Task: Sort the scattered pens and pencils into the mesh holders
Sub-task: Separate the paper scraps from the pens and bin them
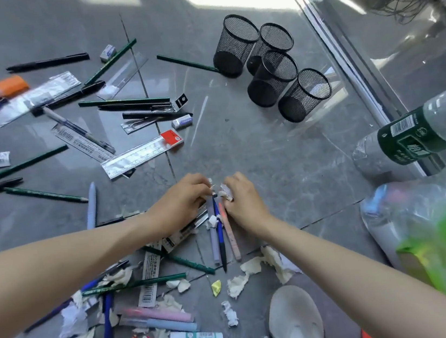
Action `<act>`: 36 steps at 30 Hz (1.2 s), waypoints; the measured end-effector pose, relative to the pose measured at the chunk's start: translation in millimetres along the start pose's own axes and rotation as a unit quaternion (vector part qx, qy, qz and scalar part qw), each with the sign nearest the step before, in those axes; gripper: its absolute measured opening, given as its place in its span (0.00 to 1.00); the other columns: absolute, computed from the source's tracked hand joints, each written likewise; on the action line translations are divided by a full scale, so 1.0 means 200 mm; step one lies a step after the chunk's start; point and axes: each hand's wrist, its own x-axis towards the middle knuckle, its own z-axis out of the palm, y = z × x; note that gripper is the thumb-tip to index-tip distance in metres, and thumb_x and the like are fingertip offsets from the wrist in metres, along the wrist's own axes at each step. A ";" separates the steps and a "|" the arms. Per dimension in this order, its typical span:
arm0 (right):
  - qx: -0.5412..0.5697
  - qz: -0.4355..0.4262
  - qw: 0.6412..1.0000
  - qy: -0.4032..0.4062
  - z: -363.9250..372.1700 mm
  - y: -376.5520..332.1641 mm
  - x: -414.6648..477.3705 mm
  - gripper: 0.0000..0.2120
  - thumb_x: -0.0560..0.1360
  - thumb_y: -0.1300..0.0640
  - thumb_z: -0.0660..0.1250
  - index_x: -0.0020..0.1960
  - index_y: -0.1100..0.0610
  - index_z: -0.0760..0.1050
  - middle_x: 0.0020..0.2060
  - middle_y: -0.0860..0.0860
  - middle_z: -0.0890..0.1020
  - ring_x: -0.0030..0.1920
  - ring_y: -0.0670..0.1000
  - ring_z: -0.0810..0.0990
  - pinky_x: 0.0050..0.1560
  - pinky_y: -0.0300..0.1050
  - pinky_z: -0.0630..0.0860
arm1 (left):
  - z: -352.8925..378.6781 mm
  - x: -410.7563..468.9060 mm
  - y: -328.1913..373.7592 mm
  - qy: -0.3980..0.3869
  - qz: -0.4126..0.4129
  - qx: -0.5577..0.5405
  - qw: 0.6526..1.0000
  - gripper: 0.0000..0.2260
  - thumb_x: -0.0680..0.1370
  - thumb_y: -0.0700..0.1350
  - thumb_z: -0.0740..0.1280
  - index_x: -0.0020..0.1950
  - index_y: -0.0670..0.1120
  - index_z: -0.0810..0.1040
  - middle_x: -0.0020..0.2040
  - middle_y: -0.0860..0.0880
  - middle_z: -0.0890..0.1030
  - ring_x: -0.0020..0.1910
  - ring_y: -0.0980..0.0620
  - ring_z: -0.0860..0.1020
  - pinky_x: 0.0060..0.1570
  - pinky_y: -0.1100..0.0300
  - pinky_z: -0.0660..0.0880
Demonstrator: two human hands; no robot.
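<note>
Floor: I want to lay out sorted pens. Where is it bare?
Bare: the tile between the ruler, holders, bottle and right hand; also the strip above the top black pen. Crowded: pens across the left side, scraps and more pens under both arms.

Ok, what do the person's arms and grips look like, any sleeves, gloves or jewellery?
Each grip is a bare hand: the left grip and the right grip show no gloves or rings. The left forearm and the right forearm are uncovered as far as the frame edge, with no sleeve, watch or bracelet in view. Finer marks are too soft to tell.
</note>
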 end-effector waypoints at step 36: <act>0.711 0.127 0.692 0.012 0.01 -1.53 0.41 0.16 0.80 0.67 0.50 0.38 0.59 0.69 0.33 0.57 0.75 0.33 0.54 0.75 0.31 0.37 0.73 | -1.22 -0.01 0.23 0.426 -0.374 -0.551 0.612 0.14 0.76 0.36 0.51 0.37 0.40 0.74 0.31 0.46 0.78 0.30 0.50 0.77 0.31 0.69 0.70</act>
